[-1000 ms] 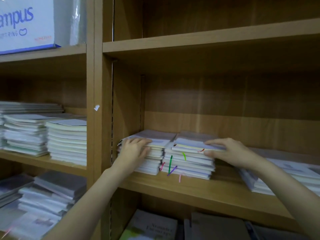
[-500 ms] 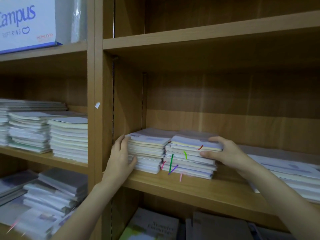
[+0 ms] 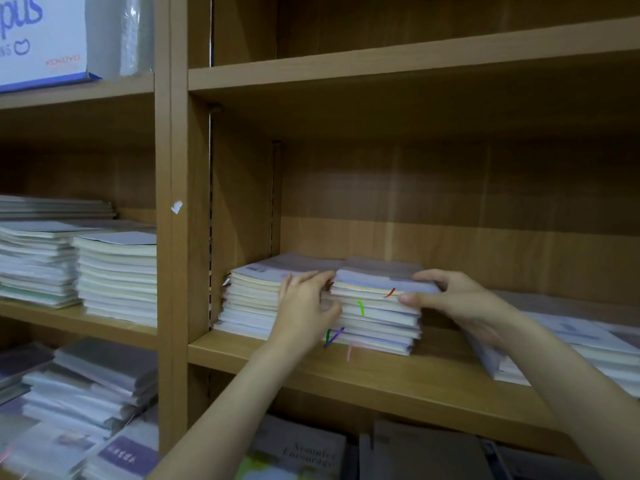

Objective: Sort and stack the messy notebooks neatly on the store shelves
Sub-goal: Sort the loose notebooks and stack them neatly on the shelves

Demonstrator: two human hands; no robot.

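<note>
- Squaring the right-hand pile of pale, soft-covered notebooks with coloured ribbon markers [image 3: 375, 317] looks like the step in hand, and it is best done by pressing evenly from both sides rather than lifting, since these thin books would likely slip and fan out.
- The right hand [image 3: 453, 301] grips the upper part of that pile at its right edge: fingers curled over the top cover, thumb pressed against the page edges below.
- The left hand [image 3: 306, 313] sits at the pile's left front corner, in the seam where it touches the neighbouring pile of cream-edged notebooks [image 3: 252, 299]; its fingers are bent and reach into the gap, but whether they pinch any book I cannot tell.
- Both forearms rise from below, the left from the lower middle, the right from the lower right corner, wrists roughly level with the pile's middle.
- Good practice here, as I judge it: keep the thumb low enough to catch the lower books, and push the whole pile back together so the spines line up.
- The ribbons hang over the front edge; they could snag under a sliding cover.
- Both piles rest on the brown wooden shelf board [image 3: 398, 372], against the left upright.
- A slanted, looser pile of white notebooks [image 3: 575, 344] lies just right of the hands, probably still to be sorted.
</note>
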